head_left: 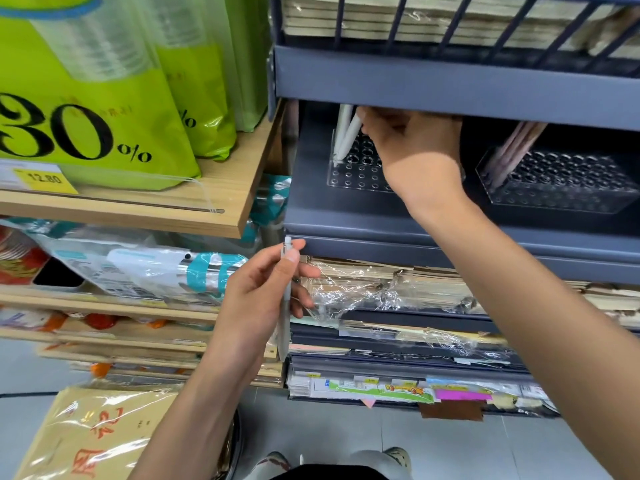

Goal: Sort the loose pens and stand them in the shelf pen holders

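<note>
Left hand (pixel 263 296) grips a white pen (pixel 286 306), probably light, stiff and slick, mid-barrel; right hand (pixel 412 143) pinches a second pen (pixel 349 138) by its top in the clear holder (pixel 360 176) at the shelf (pixel 346 220)'s left end.

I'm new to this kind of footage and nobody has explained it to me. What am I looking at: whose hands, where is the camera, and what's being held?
There is no machine here: a person works with bare hands. The single picture comes from a wide-angle camera worn on their head, looking forward and down, so both arms reach in from below. The right hand reaches into a grey shelf, its fingers pinching the top of the white pens that lean in a clear pen holder full of holes. A second clear holder to the right has pinkish pens. The left hand, lower down, holds one pale pen upright, probably the next to be placed. Wrapped paper goods fill the shelves below.
</note>
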Available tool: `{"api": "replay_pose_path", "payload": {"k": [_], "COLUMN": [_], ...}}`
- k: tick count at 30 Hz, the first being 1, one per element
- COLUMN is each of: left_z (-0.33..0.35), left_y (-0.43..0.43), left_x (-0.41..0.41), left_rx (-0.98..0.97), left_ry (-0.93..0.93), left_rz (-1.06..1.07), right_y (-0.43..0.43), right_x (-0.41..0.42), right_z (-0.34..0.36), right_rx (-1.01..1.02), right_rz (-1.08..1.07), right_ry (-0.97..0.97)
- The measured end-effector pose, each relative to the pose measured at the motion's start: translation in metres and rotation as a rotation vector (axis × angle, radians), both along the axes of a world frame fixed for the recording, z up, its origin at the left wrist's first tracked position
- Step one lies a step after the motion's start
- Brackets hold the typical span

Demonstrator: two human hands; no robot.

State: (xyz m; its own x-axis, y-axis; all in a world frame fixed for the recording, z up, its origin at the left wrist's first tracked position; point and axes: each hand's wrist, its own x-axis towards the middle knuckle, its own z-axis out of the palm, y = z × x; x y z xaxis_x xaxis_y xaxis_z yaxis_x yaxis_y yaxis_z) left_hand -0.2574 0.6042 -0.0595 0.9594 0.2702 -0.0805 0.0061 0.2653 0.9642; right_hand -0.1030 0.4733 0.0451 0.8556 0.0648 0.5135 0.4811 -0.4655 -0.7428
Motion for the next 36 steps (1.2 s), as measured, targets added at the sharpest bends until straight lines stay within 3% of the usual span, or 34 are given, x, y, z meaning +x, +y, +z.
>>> {"api": "replay_pose_path", "payload": {"k": [9,23,36], "left_z": [0.000,-0.001,-0.004], "left_y": [0.005,0.004,0.003], "left_x": [0.006,0.000,-0.010], "left_rx": [-0.011,-0.015,-0.024], "left_ry": [0.002,0.017,-0.003], "left_rz": [-0.003,-0.009,0.060], "right_y": [0.013,0.021,0.018], "right_x": [0.021,0.022,0.016], "right_z": [-0.009,-0.016,-0.022], "right_rx": [-0.261,-0.313,-0.191], "right_rz": [-0.098,-0.095,-0.065], "right_ry": [0.047,0.046,0.080]}}
